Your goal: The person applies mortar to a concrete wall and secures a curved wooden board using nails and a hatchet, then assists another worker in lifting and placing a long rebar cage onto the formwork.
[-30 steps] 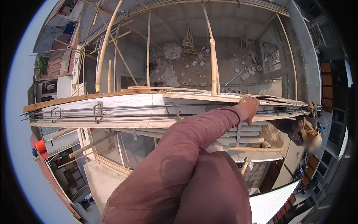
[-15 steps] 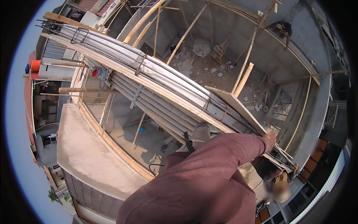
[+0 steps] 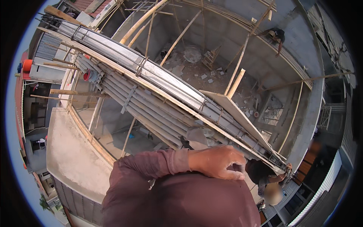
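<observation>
My left hand (image 3: pixel 221 162), in a dusty maroon sleeve, is bent across in front of my chest. Its fingers curl in with the thumb toward them, and pale dust marks the fingertips; whatever it may pinch is too small or hidden to name. My right hand is out of view. Beyond the left hand runs a long board formwork (image 3: pixel 166 96), with a steel rebar cage (image 3: pixel 141 64) lying along it. A wooden formwork panel (image 3: pixel 236 113) leans upright along the far side of the cage's right part.
A co-worker (image 3: pixel 270 181) at lower right has hands at the formwork's end; another person (image 3: pixel 278 36) is at the far wall. Stacked grey pipes (image 3: pixel 147 109) lie below the formwork. Bamboo poles (image 3: pixel 181 38) rise over a deep room with rubble. A concrete slab (image 3: pixel 72 143) lies left.
My left hand has come off the right end of the panel and drawn back to my chest, its fingers curled. The view has shifted slightly, so the scene sits farther left.
</observation>
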Motion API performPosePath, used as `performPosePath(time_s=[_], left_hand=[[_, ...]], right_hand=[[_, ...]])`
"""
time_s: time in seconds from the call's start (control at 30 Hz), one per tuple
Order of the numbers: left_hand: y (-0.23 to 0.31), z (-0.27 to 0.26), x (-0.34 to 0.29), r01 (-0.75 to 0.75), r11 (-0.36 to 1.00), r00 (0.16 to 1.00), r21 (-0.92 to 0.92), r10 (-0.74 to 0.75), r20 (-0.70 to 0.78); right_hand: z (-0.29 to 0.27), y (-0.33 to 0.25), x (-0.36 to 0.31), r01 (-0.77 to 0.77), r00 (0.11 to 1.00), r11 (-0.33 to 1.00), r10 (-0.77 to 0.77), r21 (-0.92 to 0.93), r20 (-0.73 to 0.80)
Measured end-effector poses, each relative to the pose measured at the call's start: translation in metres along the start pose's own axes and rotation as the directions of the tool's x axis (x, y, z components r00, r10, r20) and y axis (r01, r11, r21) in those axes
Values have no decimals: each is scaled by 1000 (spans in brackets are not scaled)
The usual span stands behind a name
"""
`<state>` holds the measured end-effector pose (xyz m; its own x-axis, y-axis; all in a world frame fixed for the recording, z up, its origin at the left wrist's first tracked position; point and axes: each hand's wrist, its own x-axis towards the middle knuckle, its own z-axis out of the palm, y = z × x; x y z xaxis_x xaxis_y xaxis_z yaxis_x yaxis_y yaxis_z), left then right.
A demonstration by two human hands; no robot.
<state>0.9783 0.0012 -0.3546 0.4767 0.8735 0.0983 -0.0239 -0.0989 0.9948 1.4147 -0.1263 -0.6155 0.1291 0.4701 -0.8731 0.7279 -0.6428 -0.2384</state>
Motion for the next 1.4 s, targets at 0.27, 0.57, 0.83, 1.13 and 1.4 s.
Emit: performPosePath(time_s=[0.27, 0.57, 0.83, 1.13, 1.4], left_hand=[[-115, -81, -213, 558, 599, 254, -575, -782, -569], [-135, -131, -147, -260, 624, 177, -737, -719, -672], [-167, -145, -173, -34, 694, -77, -720, -720, -690], [-223, -157, -274, 638, 678, 68, -364, -521, -851], [-227, -127, -321, 658, 562, 718, 501, -268, -642]], right_hand=[[1, 1, 18, 40, 997, 996, -35, -76, 67], [11, 28, 36, 56, 996, 996, -50, -67, 79], [68, 128, 56, 211, 977, 955, -200, -207, 71], [124, 113, -13, -219, 965, 974, 206, 67, 163], [81, -44, -41, -168, 951, 976, 124, 140, 283]])
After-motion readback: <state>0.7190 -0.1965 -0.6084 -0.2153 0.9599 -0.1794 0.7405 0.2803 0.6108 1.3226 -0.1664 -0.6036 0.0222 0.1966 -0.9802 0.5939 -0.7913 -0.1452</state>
